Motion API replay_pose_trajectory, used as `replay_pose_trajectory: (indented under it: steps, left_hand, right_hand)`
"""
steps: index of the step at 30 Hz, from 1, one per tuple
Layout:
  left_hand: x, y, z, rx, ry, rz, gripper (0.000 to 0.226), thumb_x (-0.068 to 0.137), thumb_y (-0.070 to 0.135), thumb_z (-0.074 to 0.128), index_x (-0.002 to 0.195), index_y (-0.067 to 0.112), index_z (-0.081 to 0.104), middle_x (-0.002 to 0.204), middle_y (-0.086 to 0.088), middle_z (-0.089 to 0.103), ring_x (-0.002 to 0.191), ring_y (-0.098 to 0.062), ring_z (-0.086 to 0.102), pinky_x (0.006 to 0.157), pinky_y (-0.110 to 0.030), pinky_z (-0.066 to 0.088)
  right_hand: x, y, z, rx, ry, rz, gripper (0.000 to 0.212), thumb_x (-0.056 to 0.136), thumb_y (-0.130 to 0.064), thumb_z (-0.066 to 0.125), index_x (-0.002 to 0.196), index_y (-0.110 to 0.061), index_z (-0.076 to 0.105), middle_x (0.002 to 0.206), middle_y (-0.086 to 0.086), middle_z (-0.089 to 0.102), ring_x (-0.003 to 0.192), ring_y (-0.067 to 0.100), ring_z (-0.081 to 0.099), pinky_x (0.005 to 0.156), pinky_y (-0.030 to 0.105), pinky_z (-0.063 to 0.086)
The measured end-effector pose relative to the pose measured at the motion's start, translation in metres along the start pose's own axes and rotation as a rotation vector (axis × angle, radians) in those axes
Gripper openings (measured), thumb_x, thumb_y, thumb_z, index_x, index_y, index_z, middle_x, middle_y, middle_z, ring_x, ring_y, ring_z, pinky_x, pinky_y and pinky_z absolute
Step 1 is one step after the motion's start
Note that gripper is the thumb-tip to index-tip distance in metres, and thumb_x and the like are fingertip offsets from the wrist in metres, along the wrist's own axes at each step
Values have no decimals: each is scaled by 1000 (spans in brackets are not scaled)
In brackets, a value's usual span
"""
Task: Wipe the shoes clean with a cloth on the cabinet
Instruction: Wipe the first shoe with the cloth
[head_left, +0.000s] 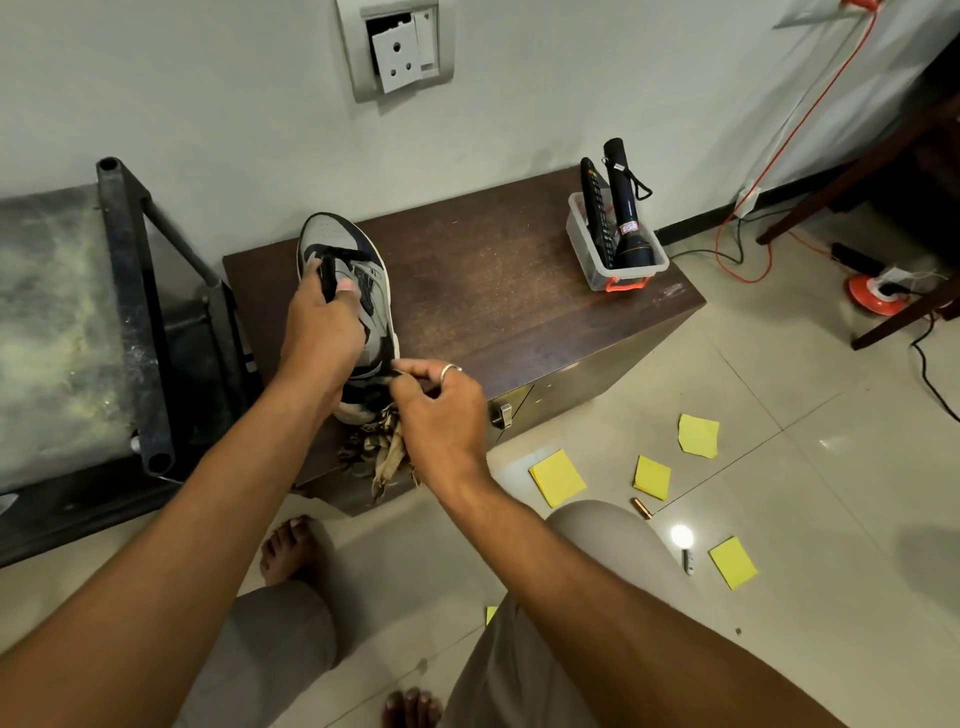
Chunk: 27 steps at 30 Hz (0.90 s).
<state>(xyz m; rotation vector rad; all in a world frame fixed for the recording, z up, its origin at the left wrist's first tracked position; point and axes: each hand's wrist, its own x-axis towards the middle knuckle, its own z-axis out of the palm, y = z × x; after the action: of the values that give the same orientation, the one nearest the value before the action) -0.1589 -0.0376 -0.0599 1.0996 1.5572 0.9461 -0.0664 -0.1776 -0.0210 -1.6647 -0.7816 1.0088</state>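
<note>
Okay, nearest first: two bare feet (291, 551) on the tiled floor (779, 467), two knees in beige shorts (291, 634). Right hand (441, 410), one silver ring (449, 370) on it, has its fingers curled, thumb and forefinger pinching the cloth (382, 452) at the shoe's heel. The cloth is tan and brown, patterned, bunched and hanging over the near edge of the surface. Left hand (322, 332) grips the shoe (340, 260) from above around the laces.

One shoe only: a grey, navy and white sneaker, toe toward the wall, on the left end of the brown cabinet surface (493, 280). Any logo is too blurred to read.

On the floor to the right are four blank yellow sticky notes (557, 477), a yellow sliver by the right knee, and one small copper-coloured cylinder (641, 508).

At the far right corner of the surface is one clear plastic box (581, 244) with an orange latch. It holds one black remote (595, 208) and one dark flashlight (626, 218), both standing. The flashlight's red-and-white label is too small to read.

Left of the cabinet stands one black metal frame (130, 270). On the wall is one socket plate (397, 52), hanging loose. One orange cable (719, 244) is at the far right.
</note>
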Motion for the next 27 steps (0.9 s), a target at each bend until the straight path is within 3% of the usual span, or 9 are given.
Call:
replay_pose_trajectory:
  steps: [4,6,9,11,14,18,21,25,27]
  left_hand:
    - [0,0,1,-17,-22,-4,61,88,55,45,147,40,46,147,6,56,132,-20,55,109,-49,46]
    - [0,1,2,-18,-21,-14,61,88,56,45,147,40,45,148,6,54,133,-20,54,110,-50,45]
    - [-2,2,3,-7,-3,-6,63,87,56,44,147,39,46,147,6,55,133,-20,55,110,-49,45]
    - [-2,2,3,-1,7,4,63,86,57,43,146,39,47,145,7,57,131,-19,56,109,-48,46]
    - [-3,2,2,1,10,5,63,86,57,44,146,40,47,144,7,58,129,-18,57,108,-48,47]
    - [-4,4,2,0,5,-1,60,89,53,45,147,38,48,144,7,58,128,-19,58,108,-47,47]
    - [-7,4,0,-4,-1,9,58,90,52,46,146,37,49,141,7,60,126,-17,59,108,-46,48]
    - [-10,5,0,-27,22,32,56,91,50,46,144,35,51,135,9,64,122,-14,62,106,-44,50]
    - [-12,7,2,-24,39,37,56,91,49,45,145,34,51,137,8,63,121,-13,62,106,-43,51]
  right_hand:
    - [8,0,-1,75,196,-55,17,89,-16,67,99,-25,77,100,-4,72,88,9,70,80,36,62]
    - [16,1,-4,89,245,-66,23,91,-16,64,106,-29,75,111,-5,69,97,7,68,87,36,60]
    - [14,6,6,-74,-26,-53,37,97,-19,58,132,-28,67,126,-7,65,109,6,65,95,34,59]
    - [9,10,14,-165,-90,-83,39,95,-24,56,132,-24,68,124,-4,69,112,9,65,98,39,57]
    - [4,11,7,-213,-79,-68,37,89,-25,60,124,-19,73,111,-3,74,99,10,70,89,34,60]
    - [6,10,-5,-130,-60,-7,14,91,-17,66,97,-15,79,78,-2,75,71,8,69,64,24,58]
    - [13,9,5,-43,65,-37,22,94,-18,60,109,-18,76,94,-3,75,87,9,70,77,30,62]
    - [9,14,13,-174,-67,-133,36,99,-14,56,133,-18,68,127,-4,68,114,2,63,99,21,53]
    - [5,15,9,-147,-81,-99,36,96,-15,60,130,-17,70,123,-4,70,99,-3,67,85,17,55]
